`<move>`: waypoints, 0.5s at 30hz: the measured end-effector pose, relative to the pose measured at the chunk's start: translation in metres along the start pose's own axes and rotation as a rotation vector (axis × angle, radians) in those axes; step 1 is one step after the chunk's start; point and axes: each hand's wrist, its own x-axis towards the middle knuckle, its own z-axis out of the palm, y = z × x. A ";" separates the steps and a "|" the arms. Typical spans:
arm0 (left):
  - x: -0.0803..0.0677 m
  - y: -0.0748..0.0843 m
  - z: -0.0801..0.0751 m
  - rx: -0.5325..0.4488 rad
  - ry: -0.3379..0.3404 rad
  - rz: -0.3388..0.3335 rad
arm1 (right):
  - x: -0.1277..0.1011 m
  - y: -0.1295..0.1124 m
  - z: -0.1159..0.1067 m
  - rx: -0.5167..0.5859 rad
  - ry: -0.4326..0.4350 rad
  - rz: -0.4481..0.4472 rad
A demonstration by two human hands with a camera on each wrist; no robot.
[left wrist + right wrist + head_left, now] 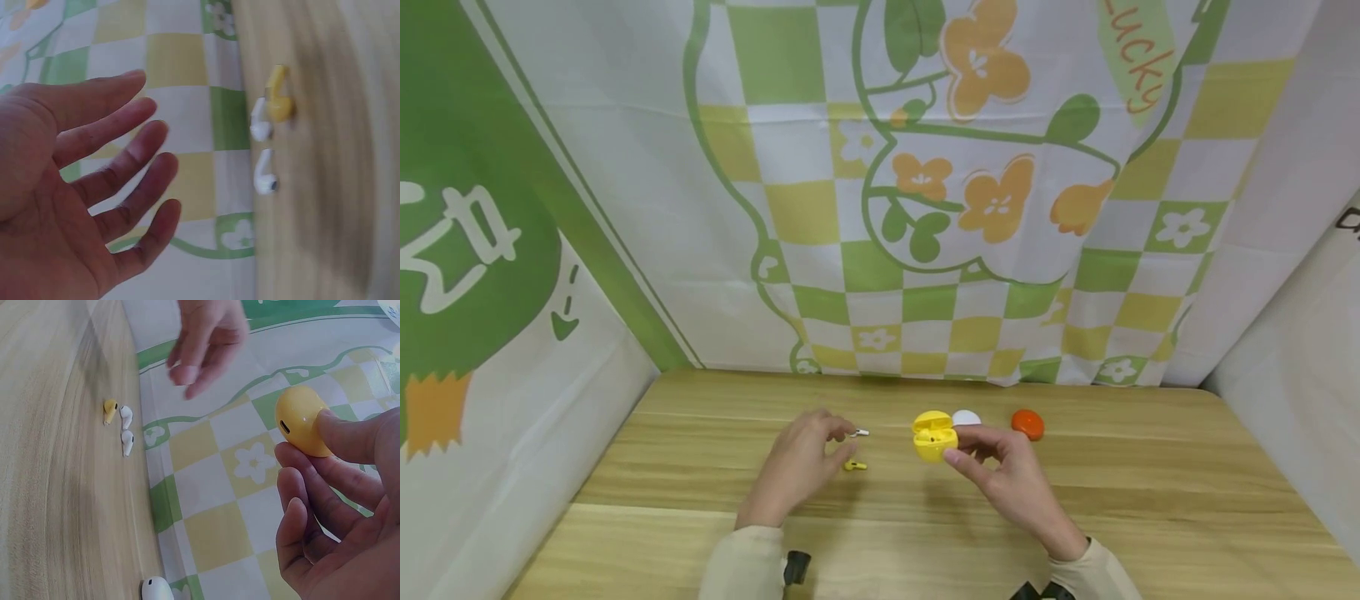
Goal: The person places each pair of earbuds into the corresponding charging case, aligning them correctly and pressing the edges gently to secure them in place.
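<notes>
In the head view, the right hand [1011, 479] sits in the lower middle of the frame and pinches an open yellow earbud case [934, 436] between thumb and fingers, lid up. Just behind the case on the wooden table [1150, 500] lie a white case [966, 417] and an orange case [1027, 424]. The left hand [801, 467] hovers left of center with loose fingers, holding nothing. A white earbud [861, 432] and a yellow earbud [854, 466] lie by its fingertips.

In the left wrist view, the left hand [81, 187] fills the left side, fingers spread wide and empty. At the right, on the wood, lie a yellow earbud [278, 100] touching a white earbud [260, 125], and another white earbud [265, 174] just below.

In the right wrist view, the right hand [337, 512] at the lower right grips the yellow earbud case [303, 419]. The left hand [206, 337] hangs at the top. The three earbuds lie at the left, the yellow earbud [110, 411] among them.
</notes>
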 end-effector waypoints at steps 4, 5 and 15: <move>0.000 -0.008 0.008 -0.002 -0.076 -0.048 | 0.000 0.000 0.000 -0.002 -0.004 0.002; 0.000 -0.009 0.010 -0.005 -0.085 -0.057 | 0.000 0.000 0.000 -0.003 -0.004 0.004; 0.004 -0.021 0.026 -0.035 -0.070 -0.168 | 0.001 0.001 0.001 -0.011 -0.019 0.010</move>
